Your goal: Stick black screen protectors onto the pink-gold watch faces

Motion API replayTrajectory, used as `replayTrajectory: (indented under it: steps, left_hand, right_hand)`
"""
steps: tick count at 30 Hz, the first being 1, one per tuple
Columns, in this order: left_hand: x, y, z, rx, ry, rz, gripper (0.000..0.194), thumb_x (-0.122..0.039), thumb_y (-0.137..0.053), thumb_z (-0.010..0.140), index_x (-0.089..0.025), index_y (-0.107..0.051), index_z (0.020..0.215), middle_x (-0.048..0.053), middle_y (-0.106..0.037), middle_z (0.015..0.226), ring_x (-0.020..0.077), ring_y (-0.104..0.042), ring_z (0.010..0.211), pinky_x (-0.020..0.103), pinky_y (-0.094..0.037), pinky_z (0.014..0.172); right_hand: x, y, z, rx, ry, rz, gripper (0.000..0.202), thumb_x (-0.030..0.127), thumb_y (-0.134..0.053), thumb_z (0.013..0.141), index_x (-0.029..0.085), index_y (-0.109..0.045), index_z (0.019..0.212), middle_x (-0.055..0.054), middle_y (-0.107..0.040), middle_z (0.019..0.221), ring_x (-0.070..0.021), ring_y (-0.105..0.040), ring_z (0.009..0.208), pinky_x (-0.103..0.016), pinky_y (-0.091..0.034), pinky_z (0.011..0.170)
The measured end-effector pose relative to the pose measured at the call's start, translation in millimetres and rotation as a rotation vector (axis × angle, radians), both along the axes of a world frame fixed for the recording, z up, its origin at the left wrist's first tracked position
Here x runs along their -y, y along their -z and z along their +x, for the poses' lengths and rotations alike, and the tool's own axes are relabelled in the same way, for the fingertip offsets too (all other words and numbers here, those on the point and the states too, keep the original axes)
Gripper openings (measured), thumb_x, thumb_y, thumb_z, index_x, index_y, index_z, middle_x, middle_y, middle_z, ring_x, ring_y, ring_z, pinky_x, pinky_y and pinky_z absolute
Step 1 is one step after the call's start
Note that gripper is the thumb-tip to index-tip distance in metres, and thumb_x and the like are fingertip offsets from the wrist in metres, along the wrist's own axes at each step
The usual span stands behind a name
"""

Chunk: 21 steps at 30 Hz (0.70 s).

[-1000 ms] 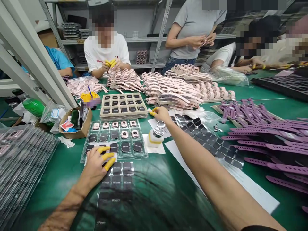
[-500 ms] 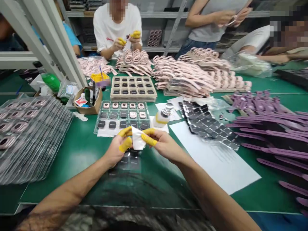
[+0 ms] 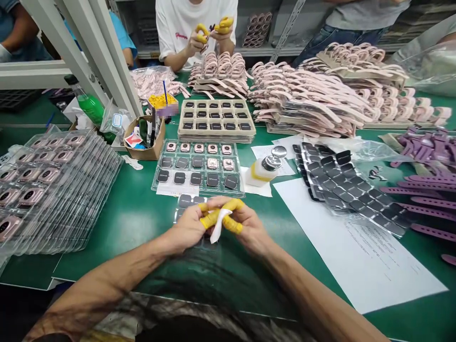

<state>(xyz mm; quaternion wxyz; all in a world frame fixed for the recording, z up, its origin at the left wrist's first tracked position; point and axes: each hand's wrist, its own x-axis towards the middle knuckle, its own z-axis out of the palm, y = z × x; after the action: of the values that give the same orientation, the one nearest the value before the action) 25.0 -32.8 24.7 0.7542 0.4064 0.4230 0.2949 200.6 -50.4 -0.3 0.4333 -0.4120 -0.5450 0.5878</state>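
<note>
My right hand, in yellow finger cots, is closed on a crumpled white wipe that hangs below its thumb and fingers. My left hand, also in yellow cots, meets it with thumb and fingers pinched together; whatever lies between them is hidden. Just beneath both hands, a clear sheet of dark square stickers is partly covered. Beyond it lies a clear plastic tray with pink watch cases and black squares. To the tray's right stands a white pump bottle with a metal top.
Stacked trays of pink watches rise at left, beside a cardboard box. Behind is a beige tray. Pink straps, black sticker sheets, paper and purple straps fill the right. A co-worker sits opposite.
The wipe was spread flat between both hands; now it is bunched and hangs from the right hand. My hands have drawn closer together. The view has shifted left and downward.
</note>
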Motion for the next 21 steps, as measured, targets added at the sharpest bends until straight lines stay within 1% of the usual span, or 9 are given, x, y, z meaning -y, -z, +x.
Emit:
replayTrajectory:
  steps: [2, 4, 7, 10, 12, 14, 17, 19, 21]
  left_hand:
    - [9.2, -0.9, 3.6, 0.002, 0.053, -0.077, 0.045, -0.051, -0.094, 0.063, -0.02, -0.065, 0.076, 0.0, -0.064, 0.063, 0.0137, -0.057, 0.051, 0.028, -0.052, 0.054]
    - [12.3, 0.7, 1.8, -0.072, 0.098, -0.052, 0.043, -0.051, -0.093, 0.064, -0.02, -0.066, 0.078, 0.001, -0.066, 0.065, 0.0134, -0.057, 0.05, 0.028, -0.052, 0.053]
    - [-2.0, 0.6, -7.3, -0.317, 0.122, 0.245, 0.033, -0.051, -0.08, 0.083, -0.021, -0.075, 0.095, 0.005, -0.075, 0.079, 0.0155, -0.062, 0.057, 0.029, -0.051, 0.056]
    - [-43.2, -8.7, -10.6, -0.807, 0.14, 0.775, 0.033, -0.043, -0.061, 0.101, -0.021, -0.078, 0.118, 0.007, -0.08, 0.096, 0.0183, -0.07, 0.073, 0.03, -0.053, 0.067]
    - [-81.5, -17.7, -3.6, -1.117, 0.179, 1.035, 0.035, -0.033, -0.054, 0.105, -0.017, -0.078, 0.124, 0.012, -0.079, 0.113, 0.0244, -0.073, 0.096, 0.036, -0.054, 0.083]
    - [-121.2, -24.8, 9.7, -1.196, 0.225, 1.111, 0.036, -0.026, -0.052, 0.105, -0.011, -0.078, 0.126, 0.019, -0.073, 0.127, 0.0299, -0.07, 0.113, 0.04, -0.052, 0.093]
    - [-169.0, -27.6, 32.2, -1.215, 0.434, 1.16, 0.02, -0.016, -0.076, 0.087, -0.012, -0.083, 0.105, 0.018, -0.077, 0.115, 0.0334, -0.069, 0.116, 0.04, -0.051, 0.097]
    - [-188.2, -25.2, 42.3, -1.207, 0.544, 1.171, 0.007, -0.009, -0.08, 0.078, -0.012, -0.082, 0.085, 0.017, -0.078, 0.102, 0.0345, -0.071, 0.109, 0.041, -0.052, 0.096]
    - [-197.0, -21.8, 45.7, -1.184, 0.591, 1.186, 0.009, -0.004, -0.075, 0.078, -0.012, -0.076, 0.074, 0.018, -0.078, 0.095, 0.0338, -0.072, 0.107, 0.042, -0.052, 0.098]
  right_hand:
    - [4.1, 0.2, -3.7, -0.19, 0.062, -0.109, 0.026, 0.062, -0.082, 0.074, 0.045, -0.07, 0.09, 0.003, -0.075, 0.119, -0.0299, -0.073, 0.082, -0.048, -0.058, 0.064]
    - [2.7, -2.2, 1.1, -0.253, 0.133, -0.148, 0.027, 0.057, -0.085, 0.074, 0.041, -0.067, 0.086, 0.003, -0.077, 0.103, -0.0281, -0.07, 0.078, -0.046, -0.057, 0.065]
    - [-7.8, -5.6, 18.2, -0.141, 0.122, -0.153, 0.032, 0.047, -0.09, 0.073, 0.04, -0.065, 0.091, 0.003, -0.071, 0.085, -0.023, -0.064, 0.07, -0.039, -0.052, 0.062]
    - [-18.5, -2.3, 27.0, -0.086, 0.073, -0.191, 0.048, 0.041, -0.094, 0.066, 0.043, -0.065, 0.104, 0.006, -0.065, 0.075, -0.0196, -0.059, 0.063, -0.034, -0.049, 0.057]
    - [-21.8, 2.9, 24.0, -0.061, 0.066, -0.195, 0.041, 0.045, -0.092, 0.069, 0.041, -0.068, 0.102, 0.005, -0.068, 0.078, -0.0205, -0.064, 0.069, -0.036, -0.053, 0.063]
    - [-22.4, 7.7, 17.7, -0.015, 0.057, -0.181, 0.029, 0.049, -0.088, 0.073, 0.037, -0.071, 0.094, 0.003, -0.074, 0.084, -0.0218, -0.07, 0.077, -0.039, -0.058, 0.071]
    - [-21.7, 9.7, 13.2, 0.042, 0.012, -0.153, 0.027, 0.057, -0.078, 0.082, 0.036, -0.072, 0.097, 0.001, -0.078, 0.088, -0.0235, -0.074, 0.081, -0.041, -0.062, 0.073]
    - [-21.4, 6.4, 17.6, 0.103, -0.025, -0.127, 0.03, 0.058, -0.071, 0.088, 0.033, -0.072, 0.103, 0.0, -0.077, 0.083, -0.0231, -0.075, 0.076, -0.04, -0.062, 0.069]
    - [-21.0, 0.1, 27.7, 0.199, -0.056, -0.084, 0.028, 0.052, -0.068, 0.091, 0.028, -0.074, 0.103, -0.001, -0.075, 0.08, -0.021, -0.072, 0.07, -0.038, -0.061, 0.067]
